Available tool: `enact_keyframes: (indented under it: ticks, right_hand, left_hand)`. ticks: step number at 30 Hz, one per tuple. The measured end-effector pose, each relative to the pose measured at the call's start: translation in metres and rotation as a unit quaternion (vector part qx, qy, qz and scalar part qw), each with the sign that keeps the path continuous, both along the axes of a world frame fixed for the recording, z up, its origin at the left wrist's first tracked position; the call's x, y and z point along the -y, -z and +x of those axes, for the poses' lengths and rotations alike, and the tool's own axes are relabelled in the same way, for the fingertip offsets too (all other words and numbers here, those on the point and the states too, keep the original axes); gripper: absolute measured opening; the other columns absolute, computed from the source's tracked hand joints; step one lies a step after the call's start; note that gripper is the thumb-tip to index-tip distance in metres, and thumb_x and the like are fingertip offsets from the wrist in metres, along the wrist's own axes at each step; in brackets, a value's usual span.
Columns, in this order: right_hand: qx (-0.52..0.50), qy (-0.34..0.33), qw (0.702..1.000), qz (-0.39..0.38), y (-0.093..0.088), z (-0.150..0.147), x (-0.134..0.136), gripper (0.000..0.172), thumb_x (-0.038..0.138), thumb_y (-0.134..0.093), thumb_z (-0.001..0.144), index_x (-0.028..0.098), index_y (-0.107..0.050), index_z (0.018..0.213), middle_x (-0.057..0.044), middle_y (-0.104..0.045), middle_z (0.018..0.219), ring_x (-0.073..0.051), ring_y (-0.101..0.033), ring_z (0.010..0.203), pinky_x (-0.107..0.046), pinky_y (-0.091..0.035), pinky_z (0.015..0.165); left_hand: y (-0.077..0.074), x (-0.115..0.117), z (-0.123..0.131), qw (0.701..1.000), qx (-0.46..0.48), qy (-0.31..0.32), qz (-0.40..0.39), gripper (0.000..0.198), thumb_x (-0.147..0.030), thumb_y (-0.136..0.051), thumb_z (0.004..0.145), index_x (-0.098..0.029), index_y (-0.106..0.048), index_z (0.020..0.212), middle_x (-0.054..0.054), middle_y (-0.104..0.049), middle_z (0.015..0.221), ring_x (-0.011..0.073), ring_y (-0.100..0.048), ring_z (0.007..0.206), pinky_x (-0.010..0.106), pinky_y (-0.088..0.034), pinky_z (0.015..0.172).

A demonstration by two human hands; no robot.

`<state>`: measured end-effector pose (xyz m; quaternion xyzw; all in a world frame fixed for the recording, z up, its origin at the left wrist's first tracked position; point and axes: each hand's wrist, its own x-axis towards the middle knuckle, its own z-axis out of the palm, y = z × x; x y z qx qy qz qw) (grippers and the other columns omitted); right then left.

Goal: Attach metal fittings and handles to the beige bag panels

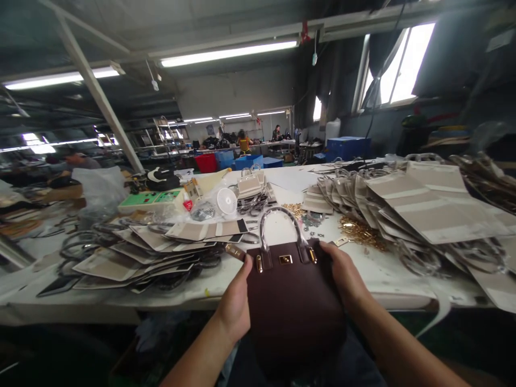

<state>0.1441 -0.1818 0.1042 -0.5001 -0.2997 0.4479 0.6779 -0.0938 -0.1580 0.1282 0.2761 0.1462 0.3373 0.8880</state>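
Observation:
A dark brown handbag panel (294, 306) is held up in front of me at the table's front edge. Its arched handle (282, 210) is wrapped in clear plastic, with gold fittings at both ends and a small gold plate (286, 259) between them. My left hand (236, 301) grips the left edge, thumb on the front near a brown tab with gold metal (236, 251). On the opposite edge my right hand (347, 271) is closed, most of its fingers hidden behind the panel. Another tab with metal (341, 242) sticks out beside it.
Stacks of beige-backed panels with wrapped handles lie left (133, 252) and right (427, 199) on the white table (193, 295). Loose gold fittings (360, 231) sit near my right hand. Farther back are a small white fan (227, 201), blue bins (249, 161) and people.

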Motion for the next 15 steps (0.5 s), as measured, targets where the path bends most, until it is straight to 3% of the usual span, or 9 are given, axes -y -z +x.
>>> enact_keyframes:
  ticks: [5, 9, 11, 13, 15]
  right_hand:
    - [0.032, 0.016, 0.999, -0.021, 0.006, 0.009, -0.006, 0.043, 0.061, -0.072, 0.083, 0.018, -0.075, 0.085, -0.002, -0.076, 0.079, -0.023, -0.065, 0.071, -0.033, -0.051, 0.068]
    - [0.200, 0.099, 0.975, -0.025, 0.001, 0.017, 0.001, 0.052, 0.067, -0.072, 0.083, 0.016, -0.077, 0.093, -0.005, -0.073, 0.077, -0.023, -0.064, 0.069, -0.033, -0.049, 0.063]
    - [0.295, 0.188, 0.936, 0.025, -0.002, 0.019, 0.013, 0.049, 0.062, -0.077, 0.083, 0.017, -0.076, 0.104, -0.004, -0.073, 0.080, -0.022, -0.064, 0.069, -0.032, -0.050, 0.064]
    - [0.381, 0.265, 0.879, 0.111, -0.005, 0.015, 0.028, 0.035, 0.049, -0.082, 0.085, 0.021, -0.074, 0.104, -0.003, -0.072, 0.083, -0.019, -0.065, 0.069, -0.031, -0.051, 0.066]
    - [0.468, 0.243, 0.825, 0.201, -0.008, 0.006, 0.039, 0.016, 0.033, -0.081, 0.088, 0.023, -0.075, 0.099, -0.002, -0.073, 0.084, -0.017, -0.068, 0.071, -0.028, -0.053, 0.067]
  left_hand:
    - [0.001, -0.003, 0.012, 0.999, -0.017, -0.044, -0.010, 0.066, -0.055, -0.070, 0.095, -0.016, -0.059, 0.148, 0.018, -0.071, 0.135, 0.0402, -0.060, 0.135, 0.058, -0.036, 0.123]
    - [0.006, -0.004, 0.017, 0.995, -0.036, -0.088, -0.014, 0.065, -0.052, -0.072, 0.094, -0.015, -0.060, 0.147, 0.018, -0.072, 0.134, 0.0396, -0.061, 0.135, 0.058, -0.037, 0.123]
    - [0.011, -0.003, 0.018, 0.990, -0.044, -0.134, -0.003, 0.061, -0.049, -0.072, 0.096, -0.015, -0.061, 0.145, 0.017, -0.072, 0.135, 0.0384, -0.060, 0.136, 0.057, -0.036, 0.124]
    - [0.015, -0.002, 0.019, 0.984, -0.050, -0.170, 0.014, 0.058, -0.047, -0.071, 0.097, -0.015, -0.062, 0.144, 0.016, -0.071, 0.136, 0.0373, -0.059, 0.138, 0.056, -0.035, 0.126]
    - [0.018, -0.001, 0.021, 0.986, -0.049, -0.160, 0.025, 0.058, -0.049, -0.071, 0.097, -0.015, -0.063, 0.143, 0.016, -0.072, 0.135, 0.0373, -0.059, 0.138, 0.056, -0.034, 0.126]
